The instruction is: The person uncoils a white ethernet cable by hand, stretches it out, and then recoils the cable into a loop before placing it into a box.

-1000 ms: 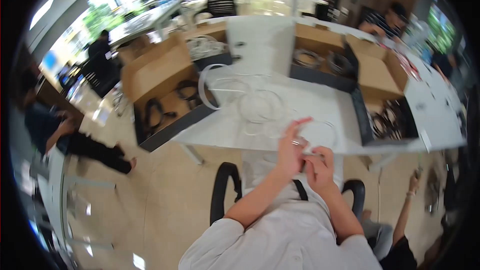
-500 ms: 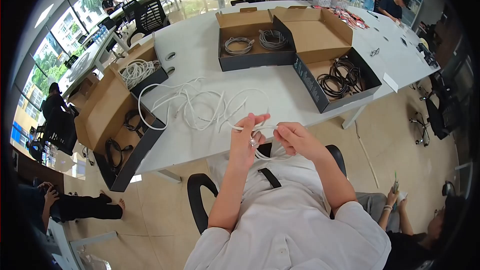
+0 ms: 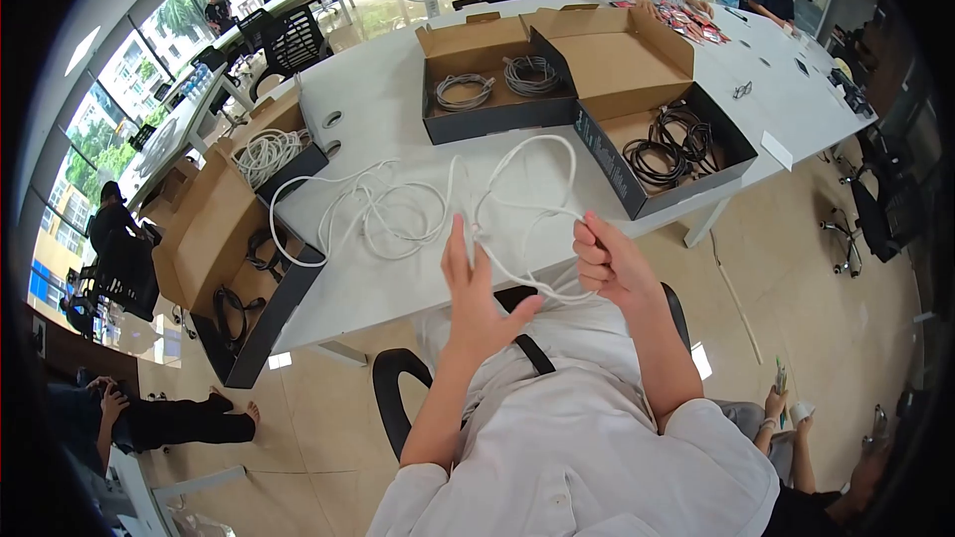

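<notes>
Left hand (image 3: 477, 298): grip spread, fingers upright, with the white cable (image 3: 545, 137) passing across its fingertips. Right hand (image 3: 607, 261): grip curled into a fist around the same cable. Both hands are just off the near edge of the worktop (image 3: 398, 89). A loop of the cable stands up beyond the hands, and the rest lies tangled on the worktop near that edge. Pale marks on the dark wall of the box of black cables (image 3: 607, 154), at the right edge, are probably print but too small to read. Half a second earlier the left grip pinched the cable close beside the right, and no loop stood raised.
</notes>
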The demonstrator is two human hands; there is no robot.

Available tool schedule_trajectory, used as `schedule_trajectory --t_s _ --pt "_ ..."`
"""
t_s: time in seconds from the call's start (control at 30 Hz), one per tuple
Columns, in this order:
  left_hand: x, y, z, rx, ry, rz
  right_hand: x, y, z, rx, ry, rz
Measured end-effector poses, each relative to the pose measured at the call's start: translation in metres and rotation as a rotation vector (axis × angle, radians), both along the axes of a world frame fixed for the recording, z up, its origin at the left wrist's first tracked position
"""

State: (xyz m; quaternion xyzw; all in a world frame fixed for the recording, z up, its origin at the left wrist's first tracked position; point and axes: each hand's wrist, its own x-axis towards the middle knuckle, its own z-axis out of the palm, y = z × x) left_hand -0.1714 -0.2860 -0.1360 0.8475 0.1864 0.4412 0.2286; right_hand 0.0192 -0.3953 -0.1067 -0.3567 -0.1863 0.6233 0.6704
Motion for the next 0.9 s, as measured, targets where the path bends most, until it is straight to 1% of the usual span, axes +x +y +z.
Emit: schedule_trajectory --t_s 0.07,0.1,0.13,0.2,0.23,0.33,0.37,0.43,0.47,0.53,0.57,0.63,0.67,0.73,0.77,0.87,0.9 --pt "0.01 -0.001 0.01 0.096 0.0 0.018 -0.009 0.001 0.0 -0.002 -0.013 0.082" --pt "0.016 0.001 0.015 0.124 -0.088 0.02 -0.013 0.001 0.0 0.004 -0.036 0.132" --pt "0.017 0.006 0.019 0.157 -0.021 -0.035 -0.016 0.0 0.001 0.01 -0.06 0.179" --pt "0.016 0.016 0.024 0.221 0.113 -0.147 -0.015 -0.001 0.005 0.019 -0.102 0.165" --pt "0.016 0.018 0.022 0.148 0.111 -0.18 -0.015 -0.001 0.007 0.022 -0.123 0.158" --pt "0.014 0.019 0.018 -0.074 0.106 -0.275 -0.014 -0.003 0.002 0.09 -0.31 0.211" --pt "0.01 0.014 0.021 -0.455 0.102 -0.355 -0.016 -0.002 0.003 0.102 -0.414 0.176" --pt "0.009 0.016 0.01 -0.72 -0.051 -0.477 -0.022 0.001 0.005 0.124 -0.619 0.1" --pt "0.01 0.017 0.006 -0.853 -0.129 -0.539 -0.026 0.003 0.005 0.178 -0.663 0.036" --pt "0.009 0.017 0.008 -0.86 -0.251 -0.567 -0.031 0.008 0.002 0.285 -0.749 -0.095" --pt "0.008 0.017 0.009 -0.863 -0.312 -0.579 -0.028 0.013 -0.004 0.335 -0.727 -0.166" --pt "0.005 0.022 0.002 -1.068 -0.489 -0.587 -0.022 0.028 -0.013 0.436 -0.681 -0.311" --pt "0.003 0.025 0.0 -1.168 -0.577 -0.591 -0.021 0.031 -0.015 0.407 -0.752 -0.326" --pt "-0.006 0.03 0.008 -1.257 -0.703 -0.685 -0.027 0.036 -0.006 0.348 -0.896 -0.36" --pt "-0.009 0.032 0.012 -1.302 -0.765 -0.735 -0.025 0.038 -0.015 0.247 -1.074 -0.218" --pt "-0.012 0.034 0.014 -1.354 -0.861 -0.74 -0.043 0.048 -0.027 0.366 -1.376 -0.189" --pt "-0.015 0.034 0.014 -1.397 -0.897 -0.71 -0.047 0.051 -0.03 0.383 -1.385 -0.193"
